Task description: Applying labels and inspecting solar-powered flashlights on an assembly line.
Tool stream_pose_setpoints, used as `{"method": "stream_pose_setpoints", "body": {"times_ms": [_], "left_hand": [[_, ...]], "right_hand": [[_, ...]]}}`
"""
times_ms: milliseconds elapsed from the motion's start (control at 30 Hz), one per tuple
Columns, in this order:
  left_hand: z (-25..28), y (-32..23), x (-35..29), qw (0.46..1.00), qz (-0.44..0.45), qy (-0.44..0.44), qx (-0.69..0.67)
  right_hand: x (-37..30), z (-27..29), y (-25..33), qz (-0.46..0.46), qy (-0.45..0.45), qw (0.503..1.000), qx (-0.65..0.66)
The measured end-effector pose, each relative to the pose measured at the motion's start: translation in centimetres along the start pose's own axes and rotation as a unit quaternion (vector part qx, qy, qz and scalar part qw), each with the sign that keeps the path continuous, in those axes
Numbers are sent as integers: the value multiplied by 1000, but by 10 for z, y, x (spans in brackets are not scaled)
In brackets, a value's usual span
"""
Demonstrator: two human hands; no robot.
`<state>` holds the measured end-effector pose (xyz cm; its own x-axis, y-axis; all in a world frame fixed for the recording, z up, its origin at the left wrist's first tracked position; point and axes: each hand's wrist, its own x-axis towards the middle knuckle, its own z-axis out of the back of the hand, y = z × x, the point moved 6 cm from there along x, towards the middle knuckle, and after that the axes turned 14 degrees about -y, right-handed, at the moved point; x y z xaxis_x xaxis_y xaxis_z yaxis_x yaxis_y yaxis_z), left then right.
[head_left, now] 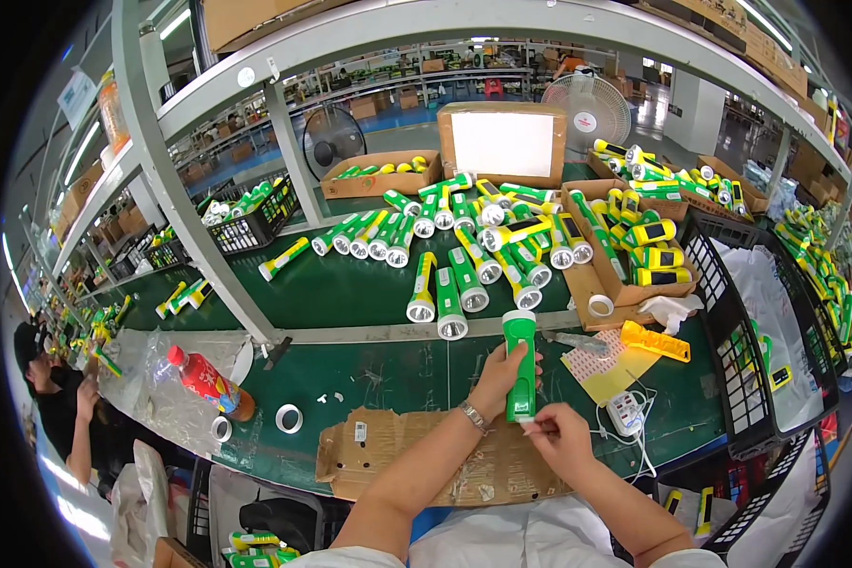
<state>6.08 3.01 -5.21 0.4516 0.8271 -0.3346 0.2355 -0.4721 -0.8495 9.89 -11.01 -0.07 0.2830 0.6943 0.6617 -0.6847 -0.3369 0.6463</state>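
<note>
My left hand (498,381) is wrapped round a green flashlight (522,389) with a white-rimmed head, held nearly upright above the bench. At the flashlight's lower end, my right hand (562,441) is closed in a pinch. A small pale bit shows by its fingertips, too small to name. Beneath my forearms lies a flattened brown cardboard sheet (369,454). Beyond my hands, several green and yellow flashlights (452,312) lie spread over the green bench (350,364). Right of my hands are a yellow sheet of stickers (596,381) and a yellow plastic part (655,341).
A red-capped drink bottle (208,381) and tape rolls (290,418) stand at left. A white power strip (625,413) with cables lies at right, beside a black crate (738,350). An open carton (625,284) holds flashlights. A metal shelf post (185,208) rises at left; a co-worker (62,407) sits beyond.
</note>
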Motion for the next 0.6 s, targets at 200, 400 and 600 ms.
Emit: {"method": "stream_pose_setpoints", "body": {"times_ms": [200,400,600], "left_hand": [[-23,-18,-24,998,-34,52,-16],[-41,-43,-28,968,-94,233,9],[105,-115,53,584,-457,-449,499]], "right_hand": [[-14,-26,-65,-523,42,821,225],[-5,-2,-47,-546,68,649,525],[31,146,-80,-207,-380,895,104]]}}
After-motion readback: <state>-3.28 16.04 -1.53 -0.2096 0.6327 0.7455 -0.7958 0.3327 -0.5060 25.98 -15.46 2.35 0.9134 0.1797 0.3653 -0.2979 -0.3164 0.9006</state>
